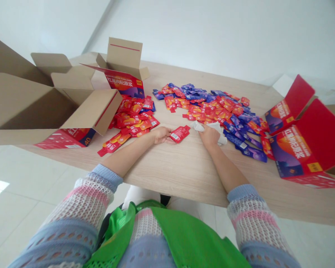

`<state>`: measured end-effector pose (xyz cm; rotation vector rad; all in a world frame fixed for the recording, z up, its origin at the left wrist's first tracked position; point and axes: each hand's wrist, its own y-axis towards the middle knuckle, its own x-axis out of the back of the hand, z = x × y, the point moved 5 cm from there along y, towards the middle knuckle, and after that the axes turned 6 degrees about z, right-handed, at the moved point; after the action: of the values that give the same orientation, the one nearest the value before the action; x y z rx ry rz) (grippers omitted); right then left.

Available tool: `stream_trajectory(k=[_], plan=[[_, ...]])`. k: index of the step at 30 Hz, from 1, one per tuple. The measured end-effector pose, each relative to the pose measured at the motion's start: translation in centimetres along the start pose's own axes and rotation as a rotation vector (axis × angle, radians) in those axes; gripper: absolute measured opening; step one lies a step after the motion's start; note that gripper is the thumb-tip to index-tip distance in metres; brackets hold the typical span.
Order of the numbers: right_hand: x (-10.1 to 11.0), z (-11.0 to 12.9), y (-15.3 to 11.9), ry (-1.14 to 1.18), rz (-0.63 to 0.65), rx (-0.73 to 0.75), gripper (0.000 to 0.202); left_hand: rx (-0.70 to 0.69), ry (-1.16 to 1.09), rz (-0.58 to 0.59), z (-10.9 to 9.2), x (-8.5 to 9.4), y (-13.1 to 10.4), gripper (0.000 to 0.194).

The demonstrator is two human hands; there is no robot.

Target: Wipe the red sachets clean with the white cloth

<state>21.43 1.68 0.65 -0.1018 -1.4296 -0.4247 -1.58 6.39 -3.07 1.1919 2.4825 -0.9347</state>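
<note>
My left hand (162,135) grips a red spouted pouch (180,134) by its bottom end, just above the table. The pouch's printed back, with a white barcode, faces up and its narrow spout end points right. Bunched in my right hand (209,136) is a white cloth or tissue (219,131), a little to the right of the pouch and apart from it. Beyond my hands lies a mixed heap of red and blue pouches (206,108). A second pile, mostly red pouches (136,121), lies beside my left forearm.
Open cartons stand on the wooden table (167,171): a large brown-lined one (80,111) at the left, a smaller red-and-purple one (124,83) behind the left pile, and red-and-purple ones (293,150) at the right. The table's front edge runs close to my body.
</note>
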Motion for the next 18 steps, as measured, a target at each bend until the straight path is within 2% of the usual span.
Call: stream_trajectory(k=[3,6,8,11,13,15,18], plan=[[0.5,0.5,-0.8,0.058,-0.032,0.038,0.040,-0.006,-0.007,-0.006,0.0,0.0,-0.1,0.034],[1.0,2.6,-2.6,0.168,-0.102,0.210,0.037,-0.016,-0.008,0.024,0.0,-0.1,-0.2,0.034],[1.1,4.9,-4.3,0.252,-0.106,0.411,0.037,-0.024,-0.013,0.032,0.0,-0.2,-0.2,0.033],[0.6,8.7,-7.2,0.320,0.013,0.817,0.045,-0.027,-0.023,0.022,0.0,0.2,0.1,0.037],[0.3,10.2,-8.4,0.314,0.076,0.994,0.055,-0.015,-0.030,0.021,0.0,0.5,0.3,0.040],[0.0,10.3,-8.3,0.309,0.116,1.029,0.064,0.007,-0.047,0.026,0.0,0.8,0.4,0.040],[-0.6,9.0,-6.3,0.307,0.156,0.934,0.069,0.047,-0.069,0.068,0.0,0.7,0.5,0.038]])
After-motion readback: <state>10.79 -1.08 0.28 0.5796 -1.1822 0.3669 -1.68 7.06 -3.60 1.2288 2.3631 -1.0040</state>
